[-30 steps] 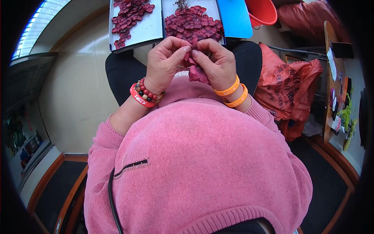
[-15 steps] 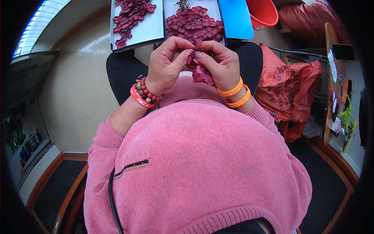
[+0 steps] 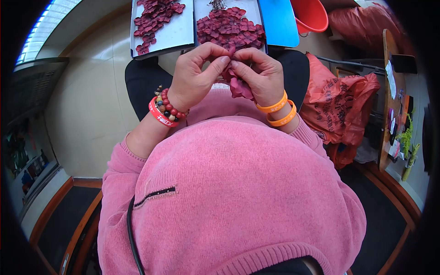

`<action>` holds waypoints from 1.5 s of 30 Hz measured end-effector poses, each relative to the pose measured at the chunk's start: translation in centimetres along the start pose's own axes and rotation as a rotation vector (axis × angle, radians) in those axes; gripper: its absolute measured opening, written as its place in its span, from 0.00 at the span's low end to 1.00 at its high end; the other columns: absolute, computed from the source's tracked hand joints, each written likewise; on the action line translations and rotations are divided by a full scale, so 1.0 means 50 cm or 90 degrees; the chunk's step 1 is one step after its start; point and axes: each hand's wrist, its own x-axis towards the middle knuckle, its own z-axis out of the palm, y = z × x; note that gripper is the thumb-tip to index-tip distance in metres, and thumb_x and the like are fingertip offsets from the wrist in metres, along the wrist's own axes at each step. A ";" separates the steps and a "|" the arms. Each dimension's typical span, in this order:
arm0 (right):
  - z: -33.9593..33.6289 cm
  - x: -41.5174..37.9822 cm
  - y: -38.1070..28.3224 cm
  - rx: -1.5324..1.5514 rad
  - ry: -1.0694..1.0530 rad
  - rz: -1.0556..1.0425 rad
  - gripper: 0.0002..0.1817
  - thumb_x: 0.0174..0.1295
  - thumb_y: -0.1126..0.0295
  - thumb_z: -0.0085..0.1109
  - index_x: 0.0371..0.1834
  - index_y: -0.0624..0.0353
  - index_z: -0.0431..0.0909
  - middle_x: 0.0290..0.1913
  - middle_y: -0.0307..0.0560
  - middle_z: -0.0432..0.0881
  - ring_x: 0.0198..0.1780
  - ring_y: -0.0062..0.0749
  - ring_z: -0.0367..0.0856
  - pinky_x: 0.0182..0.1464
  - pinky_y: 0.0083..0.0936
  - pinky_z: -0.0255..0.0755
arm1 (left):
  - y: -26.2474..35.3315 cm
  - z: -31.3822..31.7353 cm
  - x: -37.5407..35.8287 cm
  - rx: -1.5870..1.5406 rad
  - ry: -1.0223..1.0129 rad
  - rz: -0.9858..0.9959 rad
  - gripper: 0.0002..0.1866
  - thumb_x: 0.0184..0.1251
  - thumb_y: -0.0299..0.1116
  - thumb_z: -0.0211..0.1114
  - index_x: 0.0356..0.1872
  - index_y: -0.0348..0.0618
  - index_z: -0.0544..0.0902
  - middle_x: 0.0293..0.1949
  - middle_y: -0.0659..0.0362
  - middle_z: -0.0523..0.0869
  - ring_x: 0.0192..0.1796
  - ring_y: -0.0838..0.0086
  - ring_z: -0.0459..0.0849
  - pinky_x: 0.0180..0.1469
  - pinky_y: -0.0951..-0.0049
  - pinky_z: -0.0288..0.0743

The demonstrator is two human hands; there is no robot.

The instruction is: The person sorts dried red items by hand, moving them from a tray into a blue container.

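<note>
My left hand (image 3: 198, 73) and my right hand (image 3: 260, 75) meet in front of my chest, thumbs and forefingers pinched together. Between them is a bunch of dark pink fabric-like flower petals (image 3: 240, 88), hanging down beside my right palm. The fingertips cover its upper part, so the exact spot each hand grips is partly hidden. Just beyond the hands, a pile of dark red flowers (image 3: 229, 28) lies in a white tray (image 3: 251, 10). Thin brown stems (image 3: 217, 4) show at the pile's far end.
A second white tray (image 3: 173, 34) at the left holds more dark red flowers (image 3: 153, 20). Right of the trays are a blue panel (image 3: 279, 23) and a red bucket (image 3: 311, 16). A red plastic bag (image 3: 339, 101) stands by my right knee, near a wooden board (image 3: 387, 105).
My left hand has shifted slightly left with its wrist turned a little, and my right hand has moved slightly right. Both still pinch the petals.
</note>
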 end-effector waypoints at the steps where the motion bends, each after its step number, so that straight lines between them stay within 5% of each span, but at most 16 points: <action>1: 0.002 0.000 -0.001 -0.007 -0.005 0.011 0.06 0.61 0.78 0.57 0.41 0.65 0.77 0.33 0.39 0.81 0.32 0.15 0.79 0.35 0.12 0.75 | -0.001 -0.006 0.000 0.007 -0.011 -0.015 0.07 0.69 0.26 0.57 0.44 0.36 0.77 0.34 0.63 0.82 0.33 0.86 0.81 0.33 0.86 0.76; 9: 0.007 0.007 -0.002 0.048 -0.014 0.032 0.06 0.64 0.76 0.53 0.42 0.64 0.73 0.32 0.36 0.78 0.34 0.13 0.75 0.37 0.11 0.71 | -0.041 -0.017 0.011 -0.178 0.055 -0.087 0.04 0.68 0.28 0.56 0.37 0.38 0.76 0.30 0.67 0.76 0.33 0.87 0.72 0.36 0.86 0.70; 13: 0.001 0.010 0.001 -0.029 -0.016 0.012 0.06 0.64 0.75 0.54 0.41 0.64 0.74 0.32 0.35 0.78 0.35 0.11 0.74 0.37 0.11 0.71 | -0.045 -0.025 0.011 -0.190 -0.006 -0.126 0.06 0.70 0.31 0.54 0.36 0.40 0.76 0.30 0.68 0.75 0.33 0.87 0.70 0.38 0.86 0.67; 16: 0.006 0.010 -0.005 -0.062 -0.022 0.015 0.05 0.63 0.76 0.54 0.40 0.64 0.75 0.32 0.35 0.78 0.35 0.11 0.75 0.37 0.11 0.73 | -0.053 -0.033 0.018 -0.422 -0.079 -0.219 0.07 0.70 0.32 0.54 0.37 0.41 0.77 0.31 0.68 0.76 0.34 0.85 0.73 0.40 0.83 0.69; 22: -0.002 0.011 0.002 -0.100 -0.047 0.019 0.07 0.63 0.76 0.55 0.43 0.63 0.76 0.36 0.38 0.80 0.36 0.12 0.77 0.38 0.11 0.73 | -0.077 -0.044 0.014 -0.617 -0.166 -0.286 0.14 0.72 0.36 0.50 0.50 0.41 0.76 0.40 0.62 0.80 0.42 0.78 0.78 0.47 0.76 0.73; 26: 0.000 0.011 0.008 -0.109 -0.038 0.024 0.06 0.58 0.77 0.58 0.38 0.62 0.76 0.31 0.35 0.78 0.31 0.11 0.75 0.33 0.13 0.72 | -0.081 -0.032 0.012 -0.567 -0.101 -0.314 0.15 0.72 0.38 0.49 0.51 0.41 0.77 0.42 0.62 0.81 0.42 0.77 0.78 0.49 0.73 0.72; 32: 0.001 0.019 0.012 -0.400 -0.071 -0.274 0.08 0.55 0.78 0.58 0.39 0.62 0.77 0.33 0.45 0.79 0.30 0.24 0.79 0.33 0.20 0.73 | -0.102 -0.047 0.017 -0.610 -0.158 -0.338 0.13 0.72 0.38 0.49 0.42 0.43 0.78 0.35 0.63 0.81 0.37 0.76 0.78 0.42 0.70 0.73; 35: -0.001 0.020 0.009 -0.432 -0.076 -0.270 0.07 0.56 0.79 0.57 0.38 0.63 0.77 0.36 0.48 0.80 0.31 0.30 0.81 0.34 0.21 0.74 | -0.103 -0.048 0.015 -0.589 -0.167 -0.362 0.12 0.71 0.39 0.51 0.40 0.43 0.78 0.31 0.62 0.80 0.33 0.76 0.78 0.39 0.70 0.74; 40: -0.002 0.014 0.002 -0.161 -0.067 -0.025 0.06 0.60 0.79 0.53 0.39 0.63 0.77 0.34 0.43 0.81 0.32 0.20 0.79 0.35 0.16 0.74 | -0.070 -0.037 0.017 -0.564 -0.064 -0.420 0.09 0.68 0.32 0.54 0.37 0.39 0.79 0.31 0.63 0.81 0.32 0.81 0.79 0.36 0.78 0.73; 41: -0.001 0.014 -0.007 -0.097 -0.050 0.049 0.06 0.61 0.79 0.52 0.39 0.63 0.77 0.34 0.42 0.80 0.32 0.18 0.79 0.35 0.15 0.74 | -0.070 -0.035 0.020 -0.461 -0.024 -0.387 0.09 0.68 0.32 0.54 0.38 0.39 0.79 0.31 0.63 0.81 0.31 0.80 0.78 0.37 0.78 0.73; 43: -0.004 0.020 0.001 -0.099 -0.009 -0.020 0.06 0.62 0.78 0.52 0.40 0.64 0.76 0.33 0.38 0.79 0.32 0.14 0.77 0.35 0.12 0.73 | -0.071 -0.029 0.025 -0.255 0.054 -0.318 0.08 0.69 0.32 0.54 0.39 0.39 0.78 0.29 0.63 0.79 0.31 0.79 0.77 0.38 0.77 0.73; 45: -0.010 0.022 0.013 -0.113 0.042 -0.041 0.06 0.62 0.78 0.52 0.41 0.64 0.76 0.33 0.37 0.79 0.32 0.14 0.76 0.35 0.11 0.72 | -0.052 -0.017 0.024 -0.083 0.160 -0.111 0.05 0.66 0.25 0.57 0.39 0.37 0.77 0.30 0.64 0.78 0.31 0.82 0.75 0.38 0.83 0.70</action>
